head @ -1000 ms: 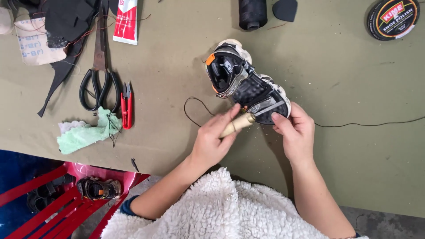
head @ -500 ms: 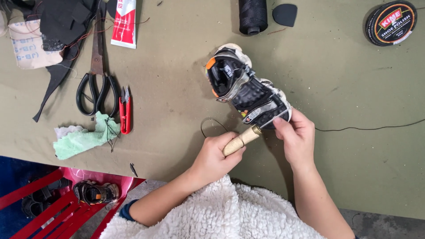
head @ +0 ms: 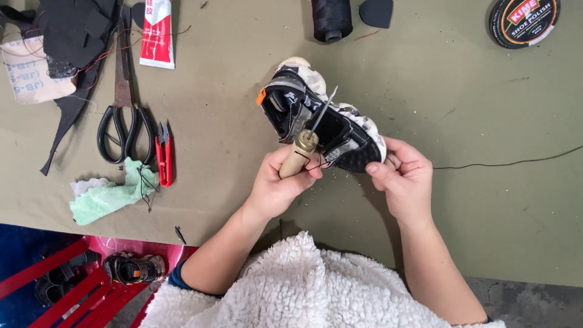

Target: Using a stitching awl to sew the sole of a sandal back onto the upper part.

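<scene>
Workbench (head: 243, 152) in olive cloth, red crate (head: 91, 273) below

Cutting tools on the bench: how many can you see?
2. Black scissors lie at upper left; red snips lie just right of their handles, beside the green cloth. Others may hide under the black scraps.

bare cloth right of the shoe (head: 322, 124); scissors (head: 124, 115) crowd left.
</scene>
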